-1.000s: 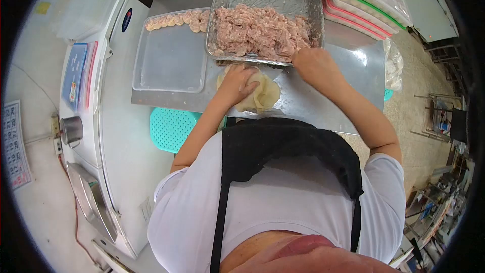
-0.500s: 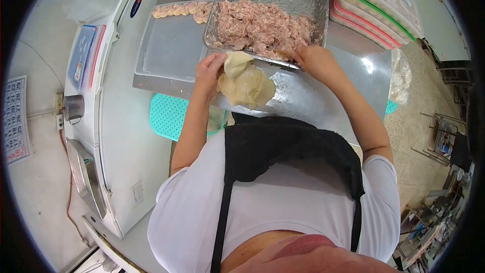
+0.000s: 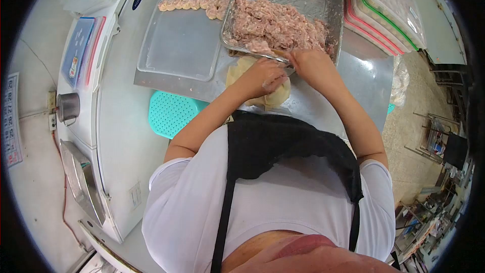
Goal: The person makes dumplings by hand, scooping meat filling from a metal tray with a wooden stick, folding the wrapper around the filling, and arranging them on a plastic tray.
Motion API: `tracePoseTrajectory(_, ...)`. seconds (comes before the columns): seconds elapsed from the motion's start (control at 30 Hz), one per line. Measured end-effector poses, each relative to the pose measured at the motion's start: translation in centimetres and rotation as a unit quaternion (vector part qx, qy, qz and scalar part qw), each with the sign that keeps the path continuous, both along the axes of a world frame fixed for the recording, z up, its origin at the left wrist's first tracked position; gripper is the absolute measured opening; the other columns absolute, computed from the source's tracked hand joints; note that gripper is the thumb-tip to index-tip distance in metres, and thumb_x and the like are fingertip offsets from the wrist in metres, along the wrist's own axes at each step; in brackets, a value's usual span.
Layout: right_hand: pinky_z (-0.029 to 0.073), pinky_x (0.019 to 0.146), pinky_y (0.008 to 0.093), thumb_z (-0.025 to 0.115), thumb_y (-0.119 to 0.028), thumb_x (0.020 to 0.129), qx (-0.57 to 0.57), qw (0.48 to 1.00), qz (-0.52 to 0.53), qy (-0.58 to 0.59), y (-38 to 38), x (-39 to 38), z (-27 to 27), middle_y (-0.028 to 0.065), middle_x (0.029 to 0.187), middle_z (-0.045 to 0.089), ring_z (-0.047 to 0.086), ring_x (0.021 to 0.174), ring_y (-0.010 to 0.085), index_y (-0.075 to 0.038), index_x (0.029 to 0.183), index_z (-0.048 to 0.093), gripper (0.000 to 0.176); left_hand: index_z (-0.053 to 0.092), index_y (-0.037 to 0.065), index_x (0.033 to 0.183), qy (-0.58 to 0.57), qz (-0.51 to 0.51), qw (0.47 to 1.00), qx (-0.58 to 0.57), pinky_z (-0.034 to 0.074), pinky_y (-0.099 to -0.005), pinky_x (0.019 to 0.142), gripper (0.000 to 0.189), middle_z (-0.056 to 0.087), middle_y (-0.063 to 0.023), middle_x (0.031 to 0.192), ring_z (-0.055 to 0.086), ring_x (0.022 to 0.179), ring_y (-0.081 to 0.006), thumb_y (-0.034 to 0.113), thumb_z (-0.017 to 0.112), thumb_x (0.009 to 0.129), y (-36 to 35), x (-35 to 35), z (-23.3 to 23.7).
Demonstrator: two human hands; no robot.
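Observation:
My left hand is curled in front of the metal tray, over a loose pile of pale yellow dumpling wrappers. A wrapper seems cupped in its fingers, mostly hidden. At the tray's near rim, my right hand is closed on a thin brownish spatula, whose tip lies by the meat close to my left fingers. Pink minced meat filling is heaped in the near part of the tray. To the left, filled dumplings line the far edge of a translucent plastic tray.
Stacked lidded boxes stand at the right of the steel table. A white refrigerator rises on the left. A turquoise perforated basket sits below the table's near edge.
My left hand has moved right from the pile's left side, where it lifted a wrapper, to beside my right hand. The spatula now shows at the tray's rim. The view has shifted slightly.

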State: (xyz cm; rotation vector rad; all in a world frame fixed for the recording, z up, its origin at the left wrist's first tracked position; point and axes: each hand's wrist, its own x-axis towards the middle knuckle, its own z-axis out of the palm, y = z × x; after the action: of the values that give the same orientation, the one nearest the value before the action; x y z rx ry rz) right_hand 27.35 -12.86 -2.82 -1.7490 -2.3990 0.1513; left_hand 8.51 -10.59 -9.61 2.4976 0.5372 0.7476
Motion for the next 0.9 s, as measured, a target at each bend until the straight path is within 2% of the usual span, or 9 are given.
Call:
tracePoseTrajectory(0.23,0.053,0.06,0.0411,0.056,-0.017,0.077,0.012,0.99,0.039,-0.136,3.9,-1.7,0.2,0.0162,0.073,0.065,0.066,0.069,0.0317,-0.003,0.072,0.066,0.017,0.063,0.0,0.088,0.031,-0.078,0.988,-0.133,0.047,-0.043,0.077,0.023,0.063,-0.0152,0.086,0.06,0.086,-0.0351,0.022,0.056,0.087,1.1,1.5,-0.3)
tracePoseTrajectory(0.37,0.053,0.061,0.0432,0.058,-0.019,0.077,-0.033,0.999,-0.017,-0.012,2.6,-2.9,-2.1,0.0164,0.073,0.066,0.067,0.068,0.0323,-0.004,0.075,0.067,0.018,0.064,0.0,0.091,0.041,-0.129,0.981,-0.139,0.049,-0.0414,0.075,0.023,0.063,-0.0164,0.083,0.062,0.084,-0.0332,0.021,0.056,0.088,2.1,-0.5,0.7)
tracePoseTrajectory(0.43,0.052,0.062,0.0444,0.058,-0.023,0.079,-0.043,0.998,-0.032,-0.031,3.0,-3.6,-0.7,0.0158,0.075,0.066,0.066,0.072,0.0323,-0.005,0.079,0.067,0.02,0.065,0.001,0.094,0.021,-0.114,0.947,-0.3,0.05,-0.0378,0.075,0.023,0.066,-0.0126,0.089,0.063,0.089,-0.0263,0.021,0.054,0.091,2.8,-2.6,3.1)
tracePoseTrajectory(0.57,0.052,0.063,0.0454,0.056,-0.025,0.084,-0.024,0.991,-0.017,-0.128,5.6,-4.1,0.5,0.0153,0.074,0.067,0.066,0.071,0.0338,-0.006,0.08,0.068,0.023,0.062,0.002,0.104,-0.095,-0.041,0.905,-0.412,0.05,-0.0342,0.079,0.024,0.065,-0.0067,0.101,0.062,0.095,-0.0194,0.022,0.054,0.093,4.2,-5.3,2.4)
tracePoseTrajectory(0.67,0.053,0.066,0.0454,0.054,-0.025,0.086,-0.074,0.992,-0.022,-0.099,5.3,-6.8,-0.7,0.0154,0.078,0.067,0.067,0.076,0.0337,-0.006,0.081,0.069,0.025,0.054,0.002,0.115,-0.345,0.008,0.595,-0.725,0.047,-0.0295,0.09,0.029,0.059,-0.0034,0.107,0.059,0.098,-0.0135,0.022,0.055,0.094,3.8,-5.8,2.7)
tracePoseTrajectory(0.7,0.053,0.066,0.0454,0.054,-0.025,0.086,-0.071,0.992,-0.023,-0.101,5.0,-6.8,-1.5,0.0154,0.078,0.067,0.067,0.076,0.0337,-0.006,0.081,0.069,0.025,0.054,0.002,0.115,-0.346,0.005,0.597,-0.724,0.047,-0.0295,0.09,0.029,0.059,-0.0034,0.107,0.059,0.098,-0.0135,0.022,0.055,0.094,3.5,-6.0,2.8)
tracePoseTrajectory(0.8,0.05,0.074,0.0436,0.053,-0.027,0.089,-0.175,0.979,-0.084,0.066,4.4,-4.5,-2.2,0.0179,0.088,0.068,0.065,0.086,0.0352,-0.005,0.096,0.069,0.028,0.053,0.005,0.119,-0.224,-0.031,0.773,-0.592,0.049,-0.027,0.084,0.031,0.06,-0.0027,0.106,0.058,0.097,-0.011,0.017,0.06,0.092,2.9,-5.6,3.2)
tracePoseTrajectory(0.83,0.05,0.074,0.0436,0.053,-0.027,0.089,-0.174,0.979,-0.084,0.063,4.3,-3.8,-2.2,0.0179,0.088,0.068,0.065,0.086,0.0352,-0.005,0.096,0.069,0.028,0.053,0.005,0.119,-0.226,-0.032,0.773,-0.591,0.049,-0.027,0.084,0.031,0.06,-0.0027,0.106,0.058,0.097,-0.011,0.017,0.06,0.092,2.8,-5.4,3.5)
tracePoseTrajectory(0.9,0.049,0.075,0.0411,0.053,-0.028,0.091,-0.132,0.942,-0.073,0.301,3.6,-3.0,-2.1,0.0175,0.088,0.068,0.066,0.084,0.0324,-0.005,0.105,0.068,0.03,0.056,0.004,0.116,-0.203,-0.079,0.804,-0.554,0.048,-0.0259,0.083,0.028,0.061,-0.002,0.103,0.058,0.094,-0.0098,0.018,0.061,0.092,2.4,-5.0,7.7)
